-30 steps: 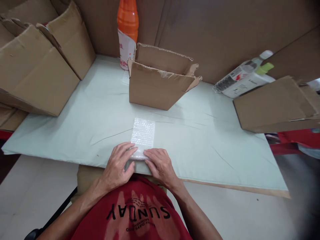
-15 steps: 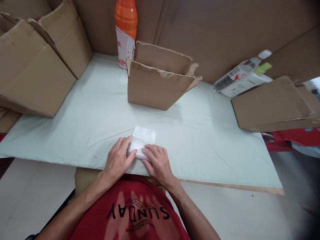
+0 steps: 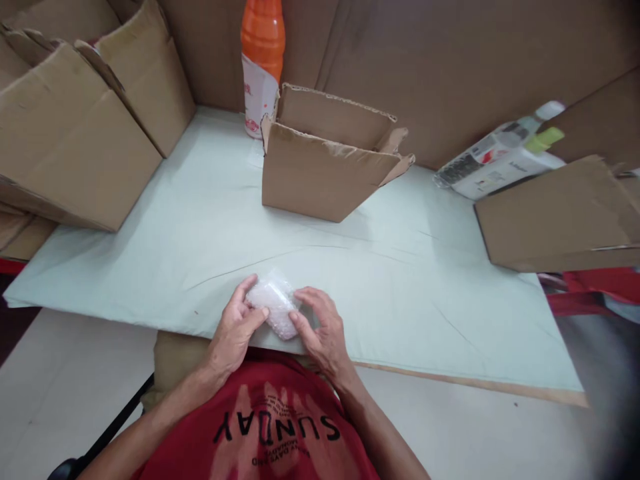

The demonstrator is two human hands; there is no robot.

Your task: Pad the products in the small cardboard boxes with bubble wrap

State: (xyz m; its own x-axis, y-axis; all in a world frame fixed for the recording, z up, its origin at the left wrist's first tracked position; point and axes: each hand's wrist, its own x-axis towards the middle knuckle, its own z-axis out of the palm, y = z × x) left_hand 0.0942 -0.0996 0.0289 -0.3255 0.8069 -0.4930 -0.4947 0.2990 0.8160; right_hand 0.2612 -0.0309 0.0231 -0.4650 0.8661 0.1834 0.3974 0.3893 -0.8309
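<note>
A small bubble-wrapped packet (image 3: 276, 303) is held near the table's front edge, its long side slanting. My left hand (image 3: 237, 320) grips its left side, thumb on top and fingers at the far edge. On the other side, my right hand (image 3: 323, 327) has thumb and forefinger closed on the packet's right edge. What lies inside the wrap cannot be made out. Beyond the hands, an open cardboard box (image 3: 320, 173) stands upright on the pale green cloth (image 3: 210, 200) that covers the table.
An orange bottle (image 3: 263, 40) stands behind the box. Larger cardboard boxes (image 3: 75, 140) fill the left end. Two bottles, one clear (image 3: 490, 143) and one white (image 3: 510, 175), lean at the back right beside another carton (image 3: 555, 217). Cardboard panels (image 3: 425, 60) rise behind.
The packet has been turned and tilted between my hands, and its loose upper flap now lies folded down. My view has shifted slightly, so the surroundings appear further right.
</note>
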